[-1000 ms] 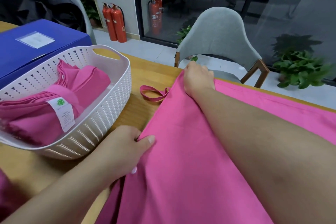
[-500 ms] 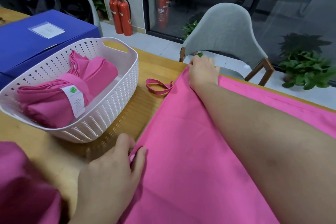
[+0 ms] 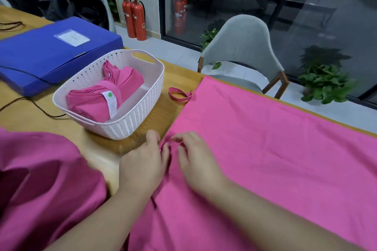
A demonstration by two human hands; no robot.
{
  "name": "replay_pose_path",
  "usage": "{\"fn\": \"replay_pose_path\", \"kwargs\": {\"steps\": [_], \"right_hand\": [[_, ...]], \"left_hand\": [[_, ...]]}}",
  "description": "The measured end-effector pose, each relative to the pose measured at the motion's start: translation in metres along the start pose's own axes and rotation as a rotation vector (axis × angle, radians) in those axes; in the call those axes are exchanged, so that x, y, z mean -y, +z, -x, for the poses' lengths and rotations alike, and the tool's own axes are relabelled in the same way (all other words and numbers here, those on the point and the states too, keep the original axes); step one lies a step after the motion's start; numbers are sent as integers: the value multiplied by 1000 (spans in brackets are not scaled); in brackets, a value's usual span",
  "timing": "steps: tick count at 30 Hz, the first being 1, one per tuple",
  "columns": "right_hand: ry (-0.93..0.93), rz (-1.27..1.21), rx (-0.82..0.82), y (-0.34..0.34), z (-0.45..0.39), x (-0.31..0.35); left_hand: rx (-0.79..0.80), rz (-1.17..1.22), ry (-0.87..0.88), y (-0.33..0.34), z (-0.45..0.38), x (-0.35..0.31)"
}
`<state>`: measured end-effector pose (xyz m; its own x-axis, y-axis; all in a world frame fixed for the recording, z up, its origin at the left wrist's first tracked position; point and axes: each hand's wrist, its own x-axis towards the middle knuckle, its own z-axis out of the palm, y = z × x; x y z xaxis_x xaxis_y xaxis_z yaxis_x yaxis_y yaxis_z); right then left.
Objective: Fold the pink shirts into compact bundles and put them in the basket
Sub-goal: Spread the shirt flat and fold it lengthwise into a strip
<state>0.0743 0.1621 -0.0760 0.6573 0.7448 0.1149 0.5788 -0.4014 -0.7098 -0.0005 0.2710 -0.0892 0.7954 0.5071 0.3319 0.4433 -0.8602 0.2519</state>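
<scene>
Now the right hand (image 3: 195, 161) has left the shirt's far corner and joined the left hand (image 3: 144, 167) at the pink shirt (image 3: 255, 149)'s near left edge, fingers loosely curled (grip unclear); folding starts here, basket (image 3: 142, 108) beside.

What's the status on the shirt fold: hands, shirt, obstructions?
Left hand and right hand both on near edge of flat pink shirt, grip unclear. One bundle in basket. Nothing in the way.

no legible text, labels blurred
</scene>
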Motion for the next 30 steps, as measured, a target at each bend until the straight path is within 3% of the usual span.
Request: {"fn": "replay_pose_path", "kwargs": {"steps": [2,4,10,14,18,21,26,30], "right_hand": [[93,-103,-25,16,22,17],[117,-54,-45,30,35,26],[77,181,-18,45,41,22],[71,219,19,45,42,23],[103,183,12,44,41,26],[93,185,52,41,41,25],[85,258,316,17,38,37],[44,203,193,13,58,58]], "left_hand": [[29,-8,-37,0,-1,1],[67,-22,-77,-1,0,3],[167,384,-351,-23,6,1],[458,648,-503,-48,44,19],[666,673,-484,-72,96,27],[642,610,-383,-85,119,25],[642,461,-261,-110,150,9],[509,431,-297,-117,166,13]]}}
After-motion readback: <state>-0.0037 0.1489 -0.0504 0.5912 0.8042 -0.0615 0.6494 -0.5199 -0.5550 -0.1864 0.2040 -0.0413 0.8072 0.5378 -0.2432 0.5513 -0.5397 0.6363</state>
